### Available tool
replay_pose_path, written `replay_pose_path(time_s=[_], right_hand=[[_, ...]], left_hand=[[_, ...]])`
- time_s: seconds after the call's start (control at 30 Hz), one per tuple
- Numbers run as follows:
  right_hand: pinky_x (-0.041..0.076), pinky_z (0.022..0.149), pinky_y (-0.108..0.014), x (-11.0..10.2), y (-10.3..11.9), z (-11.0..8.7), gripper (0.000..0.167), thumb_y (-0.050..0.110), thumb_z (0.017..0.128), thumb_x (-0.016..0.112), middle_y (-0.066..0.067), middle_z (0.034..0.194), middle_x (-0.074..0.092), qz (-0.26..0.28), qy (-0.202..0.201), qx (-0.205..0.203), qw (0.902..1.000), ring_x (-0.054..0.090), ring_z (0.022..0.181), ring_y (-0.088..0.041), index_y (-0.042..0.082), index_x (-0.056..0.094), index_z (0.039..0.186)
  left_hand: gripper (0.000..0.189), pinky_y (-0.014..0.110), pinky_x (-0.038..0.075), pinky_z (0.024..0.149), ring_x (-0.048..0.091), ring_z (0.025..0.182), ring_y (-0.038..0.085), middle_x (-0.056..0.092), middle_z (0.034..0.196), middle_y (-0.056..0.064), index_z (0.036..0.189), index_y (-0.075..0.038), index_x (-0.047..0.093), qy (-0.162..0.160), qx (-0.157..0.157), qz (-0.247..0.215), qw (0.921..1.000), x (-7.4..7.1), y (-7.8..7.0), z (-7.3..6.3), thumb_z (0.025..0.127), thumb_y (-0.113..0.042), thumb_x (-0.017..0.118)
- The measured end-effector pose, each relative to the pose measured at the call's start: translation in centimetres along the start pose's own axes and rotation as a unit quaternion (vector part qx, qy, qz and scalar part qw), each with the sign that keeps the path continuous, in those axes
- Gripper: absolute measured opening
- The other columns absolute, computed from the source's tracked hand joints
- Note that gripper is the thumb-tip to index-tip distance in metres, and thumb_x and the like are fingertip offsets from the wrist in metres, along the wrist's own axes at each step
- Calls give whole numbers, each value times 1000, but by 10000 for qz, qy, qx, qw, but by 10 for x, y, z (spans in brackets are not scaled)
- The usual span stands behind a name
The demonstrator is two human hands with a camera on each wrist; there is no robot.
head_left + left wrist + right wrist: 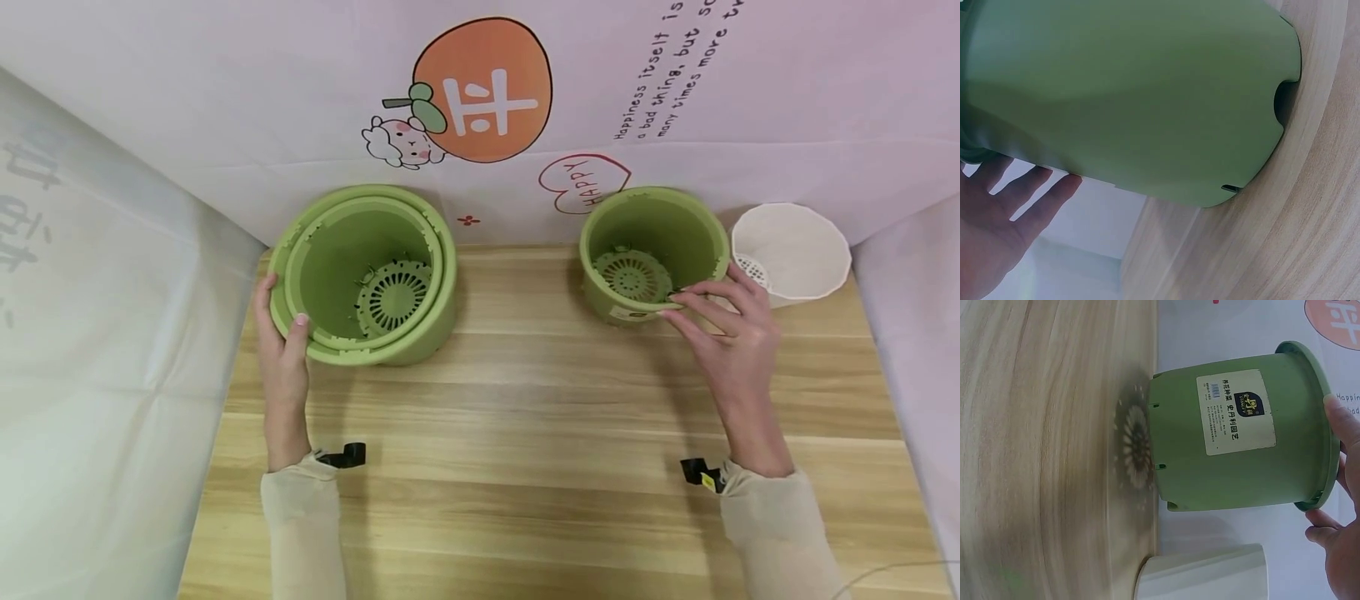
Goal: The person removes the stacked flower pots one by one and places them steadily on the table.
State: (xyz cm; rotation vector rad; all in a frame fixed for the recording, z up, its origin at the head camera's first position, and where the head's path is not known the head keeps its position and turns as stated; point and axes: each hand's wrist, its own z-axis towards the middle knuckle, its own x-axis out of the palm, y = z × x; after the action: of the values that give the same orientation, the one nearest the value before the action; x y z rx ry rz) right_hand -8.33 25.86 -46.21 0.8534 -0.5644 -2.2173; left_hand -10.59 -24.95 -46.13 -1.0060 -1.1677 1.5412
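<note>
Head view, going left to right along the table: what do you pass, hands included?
Left hand → large green nested pots → smaller green pot → right hand → white pot.

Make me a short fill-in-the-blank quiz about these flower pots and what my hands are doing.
The left hand holds the rim of the nested green pots, tipped toward the ____.
The right hand pinches the rim of the single ____ pot.
Right of that pot stands a ____ pot.
All pots rest on a ____ table.

Missing words: camera; green; white; wooden
</note>
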Motion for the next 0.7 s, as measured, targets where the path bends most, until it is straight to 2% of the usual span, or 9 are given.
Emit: replay_pose_path(time_s=[0.2, 0.5, 0.7], right_hand=[[38, 112, -53, -2, -4, -3, 31, -19, 50, 87, -23, 81, 70, -42, -38, 35, 10000, 65, 92, -20, -5, 78, 77], [38, 113, -50, -6, -14, -8, 27, -11, 55, 89, -22, 83, 71, -131, -34, 263, 9996, 65, 102, -20, -2, 79, 78], [39, 113, -49, -7, -17, -8, 27, -13, 54, 89, -22, 83, 71, -239, -87, 303, 9992, 65, 102, -18, -2, 79, 77]], left_hand=[[63, 36, 52, 101, 43, 135, 38, 31, 157, 9, 152, -17, 36, 3, 3, 2, 10000, 0, 0, 0, 92, -4, 51], [62, 36, 51, 102, 44, 135, 37, 31, 157, 9, 152, -17, 35, 6, -4, 5, 10000, 0, 1, 0, 93, -6, 51], [63, 37, 50, 103, 43, 136, 36, 31, 157, 8, 153, -17, 35, 4, 33, 94, 10000, 0, 1, 1, 93, -5, 50]])
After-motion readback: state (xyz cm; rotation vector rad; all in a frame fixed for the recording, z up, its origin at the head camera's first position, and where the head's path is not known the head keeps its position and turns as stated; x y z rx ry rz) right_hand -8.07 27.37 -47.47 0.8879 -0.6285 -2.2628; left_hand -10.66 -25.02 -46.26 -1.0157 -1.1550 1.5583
